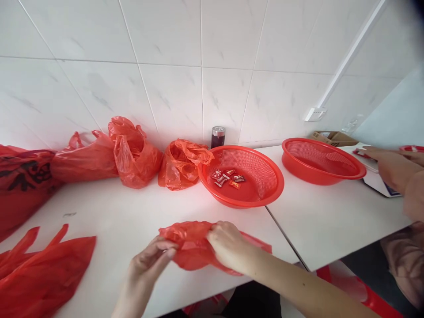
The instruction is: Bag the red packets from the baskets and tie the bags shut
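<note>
A thin red plastic bag (190, 260) lies at the front of the white table, below the colander. My left hand (149, 258) pinches its left edge between thumb and fingers. Curled at the bag's mouth is my right hand (228, 243), closed on the plastic; its fingertips are hidden in the folds. Just beyond both hands stands a red plastic colander (271, 187) with several small wrapped candies (228, 178) on its bottom.
Filled red bags (135, 159) line the wall, and flat red bags (49, 269) lie front left. A dark lidded bottle (217, 138) stands behind the colander. At right are another red colander (308, 172), a cardboard box (336, 139), and another person's arm (394, 165) over a white device.
</note>
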`<state>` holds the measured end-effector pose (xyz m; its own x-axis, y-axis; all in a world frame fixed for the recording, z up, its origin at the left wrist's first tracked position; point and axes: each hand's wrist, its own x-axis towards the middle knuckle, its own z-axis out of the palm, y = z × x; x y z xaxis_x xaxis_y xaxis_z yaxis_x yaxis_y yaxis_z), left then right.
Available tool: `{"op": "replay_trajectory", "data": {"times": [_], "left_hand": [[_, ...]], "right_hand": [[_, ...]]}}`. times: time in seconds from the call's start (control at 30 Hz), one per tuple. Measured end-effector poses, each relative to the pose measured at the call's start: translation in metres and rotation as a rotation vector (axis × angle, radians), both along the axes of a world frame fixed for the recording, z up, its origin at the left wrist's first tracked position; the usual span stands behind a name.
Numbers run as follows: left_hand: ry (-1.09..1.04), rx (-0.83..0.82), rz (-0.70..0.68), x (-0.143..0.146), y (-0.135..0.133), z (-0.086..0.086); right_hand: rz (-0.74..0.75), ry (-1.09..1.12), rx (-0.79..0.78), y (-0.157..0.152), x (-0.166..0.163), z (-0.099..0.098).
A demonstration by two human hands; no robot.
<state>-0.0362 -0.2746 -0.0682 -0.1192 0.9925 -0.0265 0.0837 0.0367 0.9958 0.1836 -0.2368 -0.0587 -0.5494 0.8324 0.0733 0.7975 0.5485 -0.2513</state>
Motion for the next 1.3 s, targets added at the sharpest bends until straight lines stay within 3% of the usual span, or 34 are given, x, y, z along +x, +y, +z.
{"op": "replay_trajectory", "data": {"times": [0.1, 0.17, 0.23, 0.33, 0.4, 0.47, 0.57, 0.67, 0.73, 0.8, 0.97, 1.1, 1.17, 1.23, 1.3], "left_hand": [[-0.152, -0.08, 0.244, -0.04, 0.005, -0.006], [0.03, -0.068, 0.371, -0.055, 0.003, -0.002], [0.387, 0.115, 0.458, -0.05, -0.003, 0.009], [0.813, 0.542, 0.347, -0.014, -0.013, 0.025], [1.002, 0.621, 0.149, 0.013, -0.012, 0.023], [1.19, 0.494, 0.018, 0.027, -0.003, 0.007], [1.369, 0.223, -0.072, 0.02, 0.019, -0.024], [1.409, 0.083, -0.016, -0.009, 0.038, -0.04], [1.368, 0.013, 0.046, -0.026, 0.043, -0.038], [1.268, -0.049, 0.022, -0.034, 0.045, -0.03], [0.858, -0.048, -0.162, -0.027, 0.038, -0.008], [0.403, -0.116, -0.45, -0.021, 0.036, 0.005], [0.19, -0.161, -0.602, -0.022, 0.041, 0.006], [0.053, -0.17, -0.666, -0.024, 0.051, 0.004], [-0.016, -0.167, -0.683, -0.027, 0.063, -0.001]], "right_hand": [[0.009, -0.248, -0.116, 0.009, 0.008, -0.016], [0.001, -0.319, -0.156, 0.011, 0.013, -0.012], [-0.003, -0.378, -0.174, 0.011, 0.012, -0.001], [-0.003, -0.416, -0.173, 0.011, 0.003, 0.015], [0.006, -0.355, -0.12, 0.01, -0.006, 0.017], [0.033, -0.268, -0.068, 0.009, -0.014, 0.01], [0.059, -0.191, -0.093, 0.005, -0.018, -0.011], [0.057, -0.19, -0.267, 0.006, -0.006, -0.028], [0.065, -0.223, -0.363, 0.008, 0.008, -0.029], [0.077, -0.269, -0.393, 0.012, 0.02, -0.021], [0.079, -0.205, -0.326, 0.015, 0.031, 0.015], [0.143, -0.073, -0.224, 0.013, 0.023, 0.02], [0.204, -0.132, -0.281, 0.016, 0.022, 0.02], [0.26, -0.193, -0.412, 0.026, 0.025, 0.025], [0.334, -0.067, -0.562, 0.046, 0.035, 0.038]]}}
